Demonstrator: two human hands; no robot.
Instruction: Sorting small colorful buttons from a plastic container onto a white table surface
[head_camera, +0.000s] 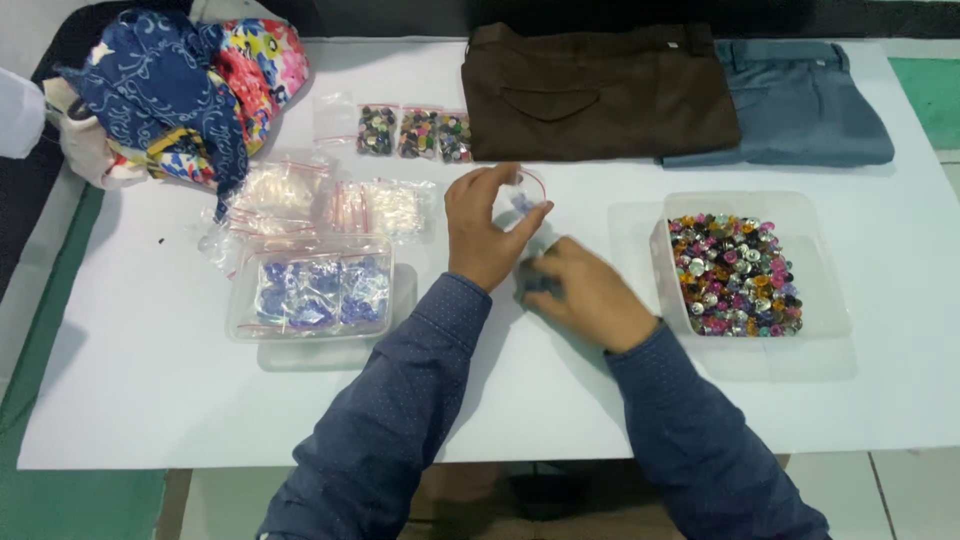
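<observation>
From the head camera, both hands work near the middle of a white bench. The left hand is raised a little, thumb and forefinger pinched on a small clear zip bag with a red seal line; something bluish shows inside it. The bag hangs just above and beyond the right hand, with its mouth towards the far side of the bench. The right hand lies low on the bench, fingers curled over something small and dark; what it grips is mostly hidden, so the contents cannot be told. The two hands almost touch, the left one being nearer to the bag.

To the right of the right hand, close by, stands a clear tub of mixed coloured buttons. To the left of the left hand sits a clear lidded box of blue filled bags, and beyond that a heap of empty zip bags. Further out from the left hand lie three small bags of buttons. Beyond both hands are folded brown trousers and grey-blue trousers; far to the left is a bundle of patterned cloth.
</observation>
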